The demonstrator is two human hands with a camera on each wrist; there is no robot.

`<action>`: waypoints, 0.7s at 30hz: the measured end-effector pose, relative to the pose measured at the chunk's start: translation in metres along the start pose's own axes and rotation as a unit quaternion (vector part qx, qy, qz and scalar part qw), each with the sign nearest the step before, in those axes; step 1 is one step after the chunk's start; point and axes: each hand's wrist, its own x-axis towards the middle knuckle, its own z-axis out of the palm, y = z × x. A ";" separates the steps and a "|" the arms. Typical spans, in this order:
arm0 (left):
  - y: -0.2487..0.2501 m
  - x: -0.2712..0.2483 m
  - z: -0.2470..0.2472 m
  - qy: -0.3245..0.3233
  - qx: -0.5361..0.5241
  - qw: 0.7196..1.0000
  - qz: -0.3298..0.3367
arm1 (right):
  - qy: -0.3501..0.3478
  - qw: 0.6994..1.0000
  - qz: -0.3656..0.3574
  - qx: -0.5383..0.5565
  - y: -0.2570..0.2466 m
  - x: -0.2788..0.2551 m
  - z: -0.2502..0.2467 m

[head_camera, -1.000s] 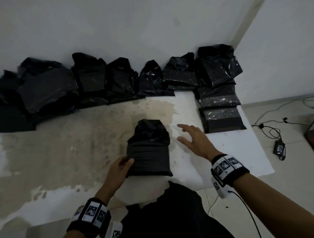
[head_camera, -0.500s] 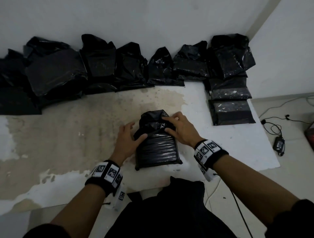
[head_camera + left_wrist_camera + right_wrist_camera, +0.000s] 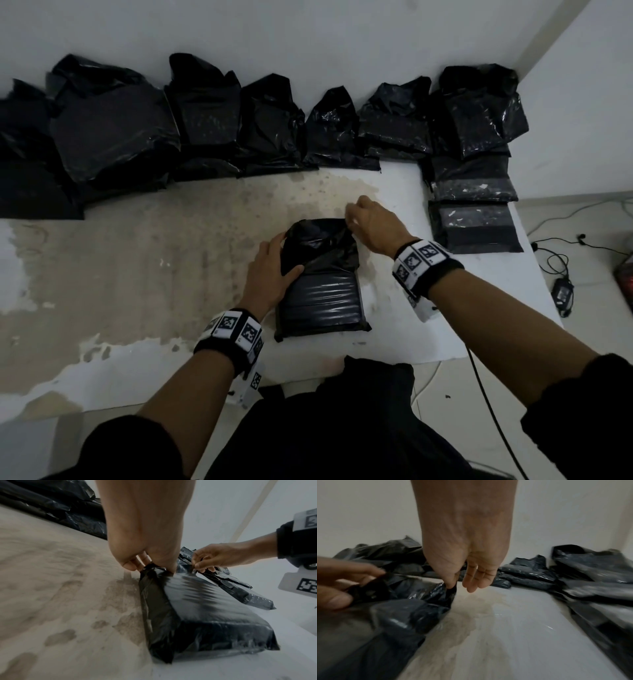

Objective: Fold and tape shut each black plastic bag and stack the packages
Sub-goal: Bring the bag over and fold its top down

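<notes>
Left hand [image 3: 270,270] grips the loose neck of a black plastic bag [image 3: 322,301] while the right hand [image 3: 373,226] pinches its far corner, remaining fingers extended. Bag lies on the stained worktop [image 3: 137,267]; taped packages [image 3: 476,219] sit right of it, unsealed bags [image 3: 205,120] behind.

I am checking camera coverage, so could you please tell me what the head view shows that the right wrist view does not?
Only the head view shows both marker wristbands, the cables on the floor and the whole row of black bags against the wall.

Only the right wrist view shows, close up, the right hand pinching the bag's loose corner between thumb and forefinger, its other fingers hanging straight.

Both show the black bag being folded on the stained table, the left hand gripping its other top corner, and finished packages on the right.
</notes>
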 end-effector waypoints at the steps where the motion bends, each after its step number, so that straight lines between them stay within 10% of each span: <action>1: 0.000 -0.001 0.001 0.006 0.006 1.000 0.008 | 0.011 0.999 0.023 0.027 0.008 -0.003 -0.001; 8: 0.009 0.009 -0.008 0.021 0.233 0.957 0.172 | 0.007 0.990 0.034 0.134 0.018 -0.020 0.010; 13: 0.025 0.044 -0.029 -0.038 0.312 0.945 0.088 | 0.024 0.987 0.014 0.159 0.018 -0.025 0.011; 21: 0.021 0.056 -0.057 -0.035 -0.056 0.998 -0.023 | 0.048 0.968 0.084 0.232 0.025 -0.024 0.013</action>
